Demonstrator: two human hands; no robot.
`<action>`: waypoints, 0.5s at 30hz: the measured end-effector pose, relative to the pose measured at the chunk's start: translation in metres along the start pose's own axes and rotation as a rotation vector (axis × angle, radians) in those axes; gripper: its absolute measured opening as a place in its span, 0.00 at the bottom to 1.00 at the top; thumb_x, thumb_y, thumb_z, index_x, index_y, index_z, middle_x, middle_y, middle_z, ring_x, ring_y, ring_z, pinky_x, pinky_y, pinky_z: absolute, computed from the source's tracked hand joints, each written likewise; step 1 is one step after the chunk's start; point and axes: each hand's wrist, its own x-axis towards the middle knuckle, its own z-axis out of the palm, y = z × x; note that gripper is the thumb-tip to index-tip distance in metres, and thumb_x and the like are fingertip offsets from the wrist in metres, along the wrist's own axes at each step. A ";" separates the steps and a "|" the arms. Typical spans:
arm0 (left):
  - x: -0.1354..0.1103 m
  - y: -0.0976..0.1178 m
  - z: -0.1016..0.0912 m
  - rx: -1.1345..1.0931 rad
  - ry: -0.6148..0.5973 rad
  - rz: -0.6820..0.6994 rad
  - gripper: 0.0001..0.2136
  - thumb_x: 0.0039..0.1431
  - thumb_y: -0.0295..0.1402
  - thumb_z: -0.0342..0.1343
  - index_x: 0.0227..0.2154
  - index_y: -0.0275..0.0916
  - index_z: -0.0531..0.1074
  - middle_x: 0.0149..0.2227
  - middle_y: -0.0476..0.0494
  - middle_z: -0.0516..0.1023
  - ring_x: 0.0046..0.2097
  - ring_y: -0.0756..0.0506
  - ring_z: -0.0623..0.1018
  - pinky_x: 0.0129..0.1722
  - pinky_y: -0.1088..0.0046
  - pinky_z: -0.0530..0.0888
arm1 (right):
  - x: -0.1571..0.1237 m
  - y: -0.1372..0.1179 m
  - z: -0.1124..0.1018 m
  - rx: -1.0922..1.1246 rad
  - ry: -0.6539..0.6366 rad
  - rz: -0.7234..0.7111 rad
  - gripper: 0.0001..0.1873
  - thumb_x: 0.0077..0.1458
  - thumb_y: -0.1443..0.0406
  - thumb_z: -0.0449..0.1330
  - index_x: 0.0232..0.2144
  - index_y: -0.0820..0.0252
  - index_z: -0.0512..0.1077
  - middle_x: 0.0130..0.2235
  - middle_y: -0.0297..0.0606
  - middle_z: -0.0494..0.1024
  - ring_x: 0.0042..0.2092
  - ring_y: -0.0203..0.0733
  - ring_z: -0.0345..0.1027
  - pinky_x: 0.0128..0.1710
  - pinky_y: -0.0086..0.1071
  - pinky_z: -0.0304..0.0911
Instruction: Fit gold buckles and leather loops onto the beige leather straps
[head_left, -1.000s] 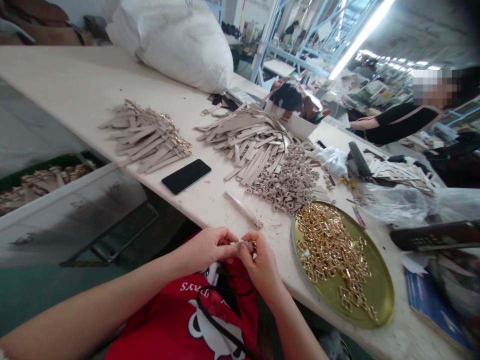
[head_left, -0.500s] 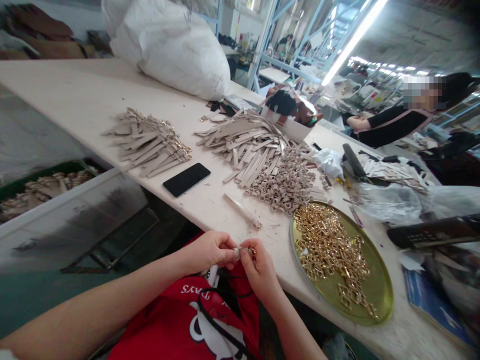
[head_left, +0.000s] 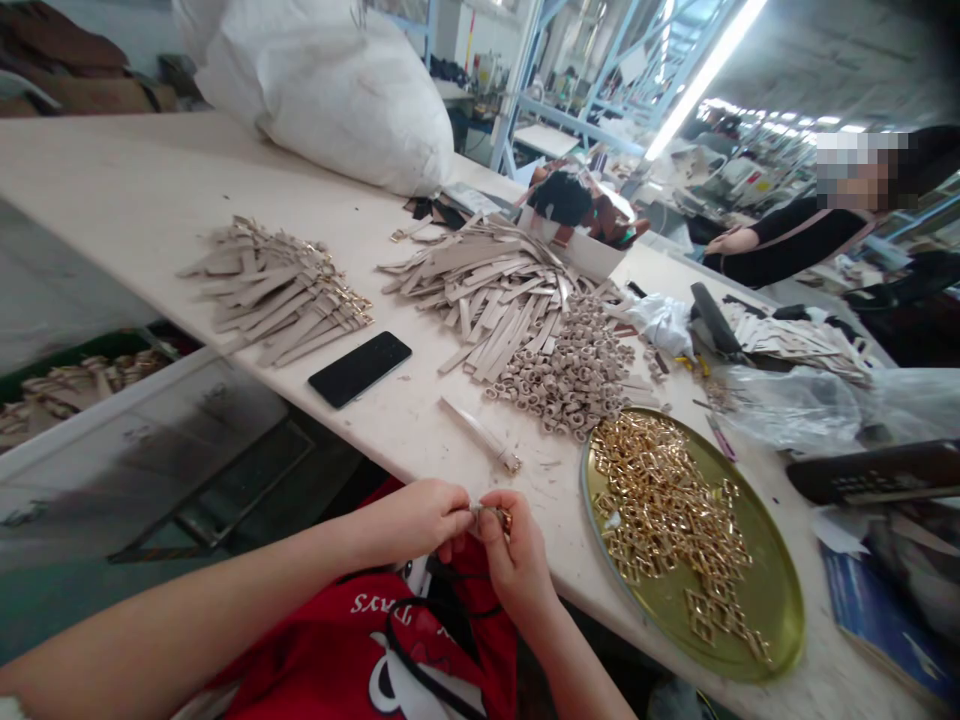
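Note:
Close together at the table's front edge, my two hands pinch a small pale strap (head_left: 475,508). My left hand (head_left: 431,518) has its fingers curled on the left end, and most of that strap is hidden. My right hand (head_left: 517,550) closes thumb and fingers around the other end, where a bit of gold buckle (head_left: 505,519) shows. Just beyond my hands lies a single beige strap (head_left: 480,435) with a gold buckle on its near end. Beige loops (head_left: 570,375) are heaped behind it. A round tray (head_left: 787,620) of gold buckles (head_left: 667,490) stands to the right.
A black phone (head_left: 360,368) lies left of my hands. Behind it are buckled straps (head_left: 277,285) and a pile of plain straps (head_left: 487,285). A big white sack (head_left: 337,90) stands at the back. A co-worker (head_left: 795,235) is across the table. A dark bottle (head_left: 870,470) lies at right.
My left hand has turned over, its fingers now more curled at the strap. The view has shifted slightly. The co-worker's arm has moved a little.

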 end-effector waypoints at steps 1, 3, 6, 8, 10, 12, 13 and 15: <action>0.003 0.001 -0.001 0.016 -0.009 0.006 0.13 0.55 0.37 0.43 0.24 0.36 0.67 0.21 0.48 0.72 0.24 0.50 0.73 0.22 0.80 0.65 | 0.002 0.002 0.000 0.002 0.003 0.005 0.07 0.57 0.63 0.47 0.35 0.59 0.62 0.26 0.33 0.68 0.26 0.35 0.62 0.26 0.28 0.57; 0.009 0.003 -0.006 0.064 -0.024 0.022 0.13 0.55 0.37 0.43 0.24 0.36 0.68 0.22 0.48 0.73 0.24 0.50 0.72 0.22 0.80 0.64 | 0.008 0.006 0.001 -0.004 -0.006 0.017 0.09 0.58 0.62 0.45 0.37 0.59 0.62 0.27 0.34 0.69 0.27 0.36 0.64 0.26 0.28 0.58; 0.024 0.004 -0.014 0.252 0.047 0.081 0.14 0.56 0.38 0.42 0.25 0.36 0.69 0.23 0.47 0.74 0.24 0.49 0.72 0.23 0.79 0.62 | 0.025 0.011 0.006 -0.080 -0.024 0.032 0.13 0.59 0.61 0.42 0.39 0.61 0.62 0.29 0.37 0.72 0.29 0.38 0.66 0.28 0.29 0.59; 0.036 0.003 -0.022 0.427 0.119 0.115 0.15 0.57 0.38 0.42 0.25 0.37 0.71 0.23 0.45 0.75 0.26 0.48 0.72 0.24 0.77 0.61 | 0.040 0.013 0.008 -0.182 -0.018 0.043 0.15 0.60 0.61 0.40 0.40 0.61 0.62 0.31 0.39 0.74 0.30 0.40 0.68 0.28 0.30 0.59; 0.049 0.001 -0.033 0.580 0.166 0.108 0.16 0.57 0.40 0.43 0.26 0.38 0.72 0.25 0.44 0.76 0.28 0.46 0.73 0.25 0.76 0.61 | 0.053 0.015 0.009 -0.329 -0.015 0.053 0.15 0.60 0.61 0.41 0.42 0.62 0.62 0.31 0.41 0.75 0.29 0.42 0.69 0.26 0.31 0.57; 0.062 -0.001 -0.049 0.678 0.241 0.090 0.16 0.56 0.43 0.45 0.27 0.39 0.73 0.27 0.43 0.76 0.30 0.45 0.74 0.27 0.75 0.62 | 0.062 0.019 0.008 -0.501 0.000 0.052 0.15 0.59 0.62 0.43 0.43 0.62 0.63 0.28 0.41 0.76 0.27 0.44 0.69 0.25 0.31 0.56; 0.069 -0.001 -0.060 0.704 0.310 0.082 0.16 0.55 0.44 0.45 0.28 0.39 0.73 0.28 0.43 0.77 0.31 0.45 0.74 0.28 0.75 0.63 | 0.064 0.022 0.008 -0.574 0.022 0.046 0.15 0.58 0.62 0.45 0.43 0.62 0.64 0.27 0.41 0.76 0.26 0.45 0.69 0.25 0.32 0.55; 0.086 -0.001 -0.083 0.731 0.505 0.043 0.15 0.55 0.44 0.46 0.31 0.40 0.73 0.32 0.44 0.76 0.35 0.45 0.74 0.32 0.74 0.64 | 0.065 0.030 0.007 -0.663 0.084 0.009 0.14 0.57 0.61 0.47 0.42 0.62 0.65 0.24 0.40 0.75 0.26 0.46 0.68 0.25 0.33 0.55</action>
